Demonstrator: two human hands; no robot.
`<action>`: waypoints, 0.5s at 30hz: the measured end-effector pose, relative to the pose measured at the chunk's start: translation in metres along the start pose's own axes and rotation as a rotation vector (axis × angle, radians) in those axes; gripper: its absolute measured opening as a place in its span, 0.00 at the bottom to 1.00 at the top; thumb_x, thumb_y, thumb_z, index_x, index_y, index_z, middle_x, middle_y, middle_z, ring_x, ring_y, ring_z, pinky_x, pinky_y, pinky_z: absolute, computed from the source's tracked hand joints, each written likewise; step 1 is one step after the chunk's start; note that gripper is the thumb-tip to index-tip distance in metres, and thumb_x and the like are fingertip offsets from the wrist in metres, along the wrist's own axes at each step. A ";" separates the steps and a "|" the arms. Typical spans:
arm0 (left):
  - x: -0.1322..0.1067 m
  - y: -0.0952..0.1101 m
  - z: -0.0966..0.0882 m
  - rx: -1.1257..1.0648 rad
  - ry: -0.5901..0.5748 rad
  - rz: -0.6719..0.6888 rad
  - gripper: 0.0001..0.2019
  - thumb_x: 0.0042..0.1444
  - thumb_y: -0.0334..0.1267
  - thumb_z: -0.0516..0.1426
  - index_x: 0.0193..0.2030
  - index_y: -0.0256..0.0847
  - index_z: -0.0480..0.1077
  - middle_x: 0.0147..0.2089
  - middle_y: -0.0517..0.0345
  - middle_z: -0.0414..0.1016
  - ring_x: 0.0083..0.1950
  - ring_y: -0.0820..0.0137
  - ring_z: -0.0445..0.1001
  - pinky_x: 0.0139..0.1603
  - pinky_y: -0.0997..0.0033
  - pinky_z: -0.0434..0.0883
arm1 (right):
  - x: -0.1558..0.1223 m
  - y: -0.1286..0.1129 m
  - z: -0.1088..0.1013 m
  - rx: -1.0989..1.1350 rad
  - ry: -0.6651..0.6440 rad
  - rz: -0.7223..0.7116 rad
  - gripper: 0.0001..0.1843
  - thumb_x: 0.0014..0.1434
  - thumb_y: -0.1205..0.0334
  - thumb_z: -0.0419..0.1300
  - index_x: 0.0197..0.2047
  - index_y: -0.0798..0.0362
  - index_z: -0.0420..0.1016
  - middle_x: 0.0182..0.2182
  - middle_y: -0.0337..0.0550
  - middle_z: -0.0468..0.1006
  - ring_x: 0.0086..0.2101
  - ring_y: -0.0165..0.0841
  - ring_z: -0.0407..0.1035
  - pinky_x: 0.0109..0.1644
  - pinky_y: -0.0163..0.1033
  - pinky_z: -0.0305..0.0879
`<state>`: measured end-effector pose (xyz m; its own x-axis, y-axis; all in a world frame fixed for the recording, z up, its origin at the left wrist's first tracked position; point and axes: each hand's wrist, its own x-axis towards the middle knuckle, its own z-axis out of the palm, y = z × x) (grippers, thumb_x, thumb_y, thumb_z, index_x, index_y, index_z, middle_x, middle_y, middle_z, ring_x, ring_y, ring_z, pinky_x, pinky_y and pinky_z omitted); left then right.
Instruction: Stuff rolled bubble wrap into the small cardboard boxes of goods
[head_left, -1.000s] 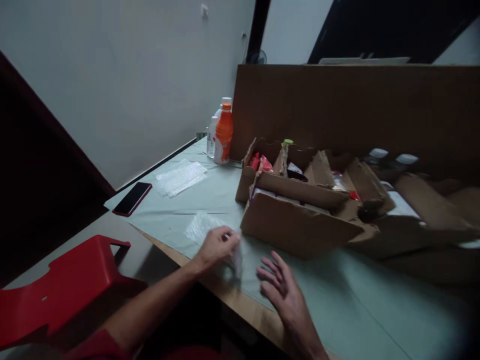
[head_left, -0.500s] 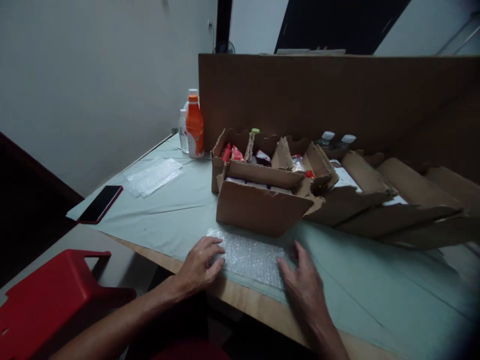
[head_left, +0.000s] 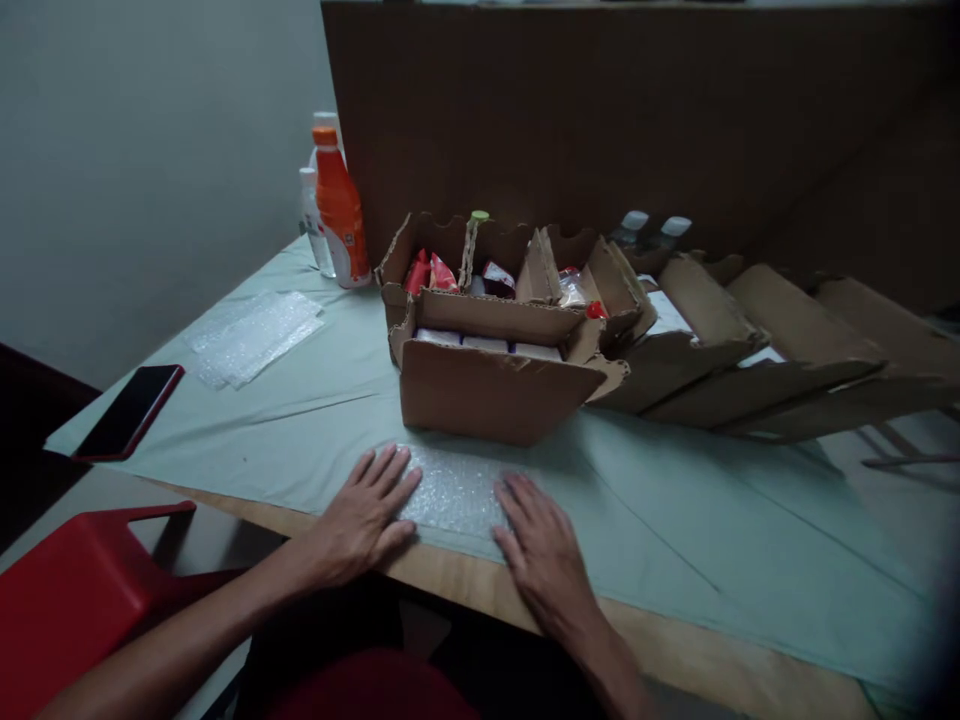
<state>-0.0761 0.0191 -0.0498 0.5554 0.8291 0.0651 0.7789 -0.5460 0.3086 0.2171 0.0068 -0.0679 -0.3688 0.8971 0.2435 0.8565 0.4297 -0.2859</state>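
Observation:
A sheet or bag of clear bubble wrap [head_left: 454,490] lies flat on the green cloth near the table's front edge. On its left end rests my left hand [head_left: 367,515], fingers spread and holding nothing. My right hand [head_left: 536,540] lies over its right end with the fingers stretched out flat, covering that edge. Just beyond the bubble wrap stands an open cardboard box [head_left: 480,395] with several white-topped packs inside. More bubble wrap pieces [head_left: 255,335] lie farther off to the left.
Behind the front box runs a row of cardboard bins [head_left: 690,370] with red packets and other goods. An orange bottle [head_left: 339,210] stands by clear bottles at the back left. A phone [head_left: 131,410] lies at the left edge, above a red stool [head_left: 82,580]. A tall cardboard panel [head_left: 562,110] closes the back.
Both hands have settled flatter onto the bubble wrap, and my right hand has come inward over its right end. The camera view has tilted down and turned slightly right.

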 end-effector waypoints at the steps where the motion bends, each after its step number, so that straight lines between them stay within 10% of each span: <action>1: -0.007 -0.008 -0.003 -0.009 0.012 -0.002 0.28 0.69 0.48 0.51 0.73 0.46 0.54 0.77 0.45 0.49 0.78 0.49 0.45 0.74 0.39 0.50 | -0.012 0.016 -0.009 -0.027 0.030 0.080 0.24 0.69 0.55 0.51 0.64 0.52 0.70 0.63 0.52 0.71 0.63 0.46 0.64 0.61 0.56 0.63; 5: -0.014 -0.033 -0.014 -0.094 0.126 -0.034 0.21 0.69 0.43 0.51 0.67 0.45 0.64 0.73 0.45 0.61 0.73 0.53 0.59 0.71 0.46 0.60 | -0.027 0.052 -0.041 -0.077 0.155 0.248 0.22 0.69 0.52 0.49 0.54 0.53 0.77 0.54 0.53 0.79 0.56 0.46 0.71 0.56 0.54 0.65; 15: 0.022 -0.022 -0.001 -0.189 0.372 -0.278 0.04 0.52 0.33 0.57 0.36 0.41 0.71 0.59 0.44 0.74 0.64 0.51 0.68 0.63 0.46 0.67 | 0.052 0.011 -0.021 -0.076 0.037 0.167 0.14 0.62 0.62 0.52 0.44 0.56 0.77 0.46 0.56 0.81 0.44 0.47 0.73 0.47 0.51 0.66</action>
<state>-0.0813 0.0489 -0.0545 0.1660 0.9459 0.2788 0.7971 -0.2952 0.5268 0.2156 0.0558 -0.0391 -0.2074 0.9502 0.2328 0.9300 0.2653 -0.2543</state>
